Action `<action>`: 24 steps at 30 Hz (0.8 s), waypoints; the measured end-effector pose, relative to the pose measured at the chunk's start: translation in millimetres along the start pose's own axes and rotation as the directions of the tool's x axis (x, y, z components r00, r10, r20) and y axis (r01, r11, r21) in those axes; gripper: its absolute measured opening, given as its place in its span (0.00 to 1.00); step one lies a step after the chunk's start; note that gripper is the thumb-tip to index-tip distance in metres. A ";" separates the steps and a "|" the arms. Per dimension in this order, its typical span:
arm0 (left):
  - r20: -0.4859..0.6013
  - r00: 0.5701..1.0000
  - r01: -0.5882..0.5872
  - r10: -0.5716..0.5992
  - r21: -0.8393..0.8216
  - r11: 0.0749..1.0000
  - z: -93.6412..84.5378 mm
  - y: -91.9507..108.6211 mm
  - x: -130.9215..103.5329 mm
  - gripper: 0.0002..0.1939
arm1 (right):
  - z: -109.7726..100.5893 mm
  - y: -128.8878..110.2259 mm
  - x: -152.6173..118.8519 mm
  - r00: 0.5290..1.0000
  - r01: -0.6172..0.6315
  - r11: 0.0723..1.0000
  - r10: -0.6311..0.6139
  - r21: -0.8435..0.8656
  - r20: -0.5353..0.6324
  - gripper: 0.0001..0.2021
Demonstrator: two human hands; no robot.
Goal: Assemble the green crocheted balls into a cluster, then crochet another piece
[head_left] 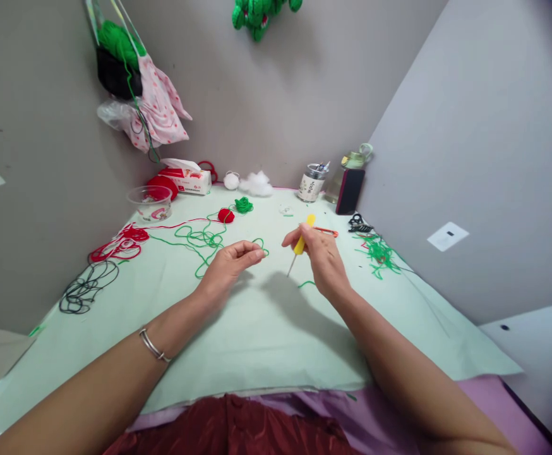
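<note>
Between the thumb and fingertips of my left hand (238,262) is a small loop of green yarn (265,251). My right hand (322,256) grips a crochet hook (299,244) by its yellow handle, and the thin metal shaft points down toward the cloth. The two hands are apart, just above the table. From near my left hand, green yarn runs back in loose loops (200,237) on the cloth. Beneath my right hand lies a short green yarn end (307,283). A slim orange tool (327,232) rests behind that hand, partly hidden by it.
Red yarn (122,245) and dark yarn (86,291) lie tangled at left, near a clear plastic bowl (155,205). Tissue pack (195,180), white stuffing (257,184), pen can (312,183) and phone (350,191) line the back. Green yarn scraps (380,253) lie right.
</note>
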State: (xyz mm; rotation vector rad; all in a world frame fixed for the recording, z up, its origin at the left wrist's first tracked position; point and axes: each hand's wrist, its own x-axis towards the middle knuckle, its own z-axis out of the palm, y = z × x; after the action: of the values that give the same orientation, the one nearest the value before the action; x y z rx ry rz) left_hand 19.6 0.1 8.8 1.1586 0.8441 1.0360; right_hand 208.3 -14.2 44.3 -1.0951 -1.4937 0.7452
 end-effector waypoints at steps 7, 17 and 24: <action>-0.006 1.000 -0.018 0.018 -0.042 0.999 -3.1 -2.5 2.4 0.13 | 8.7 -3.3 -7.6 0.989 0.149 0.989 -0.149 0.021 -0.004 0.17; 0.011 0.998 -0.056 0.059 -0.190 0.980 0.4 4.8 -0.2 0.10 | 14.8 -1.1 -14.2 0.895 0.445 0.875 -0.433 -0.191 0.102 0.05; 0.081 0.996 -0.021 0.043 -0.256 0.966 0.4 7.1 -0.9 0.09 | 16.4 9.6 -18.6 0.672 0.723 0.517 -0.682 -0.458 0.290 0.20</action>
State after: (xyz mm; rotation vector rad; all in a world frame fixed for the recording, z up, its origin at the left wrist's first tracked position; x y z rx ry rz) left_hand 18.3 -0.3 15.8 0.9927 0.6060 1.0791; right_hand 194.5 -25.9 24.9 -0.7130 -2.0833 -0.2603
